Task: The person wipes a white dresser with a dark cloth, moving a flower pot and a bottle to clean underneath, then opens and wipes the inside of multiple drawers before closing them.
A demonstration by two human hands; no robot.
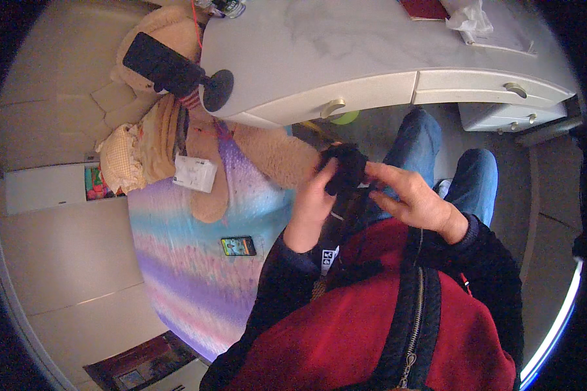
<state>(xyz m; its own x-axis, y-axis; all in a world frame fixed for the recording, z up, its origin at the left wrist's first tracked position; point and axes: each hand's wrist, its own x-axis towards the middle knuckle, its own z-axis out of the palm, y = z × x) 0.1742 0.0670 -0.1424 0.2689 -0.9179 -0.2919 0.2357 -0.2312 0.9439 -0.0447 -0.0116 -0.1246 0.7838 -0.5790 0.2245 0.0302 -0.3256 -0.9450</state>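
My left hand (315, 203) grips a bunched black cloth item (345, 168) above my lap; its exact kind is blurred. On the other side, my right hand (416, 200) has its fingers apart, with the fingertips at the cloth's edge. A small white patch shows just under the cloth near those fingertips. To the left of my left hand, the furry leg of a large teddy bear (274, 154) lies on a multicoloured bedspread (191, 273). A smartphone (238, 246) with a lit screen rests on the bedspread by my left forearm.
Ahead is a white desk (283, 44) with drawers (372, 95). A dark phone on a round-based stand (217, 90) stands at its left corner. A white packet (194, 173) lies on the bear beside folded fabric (151, 141). A small drawer cabinet (511, 117) stands below right.
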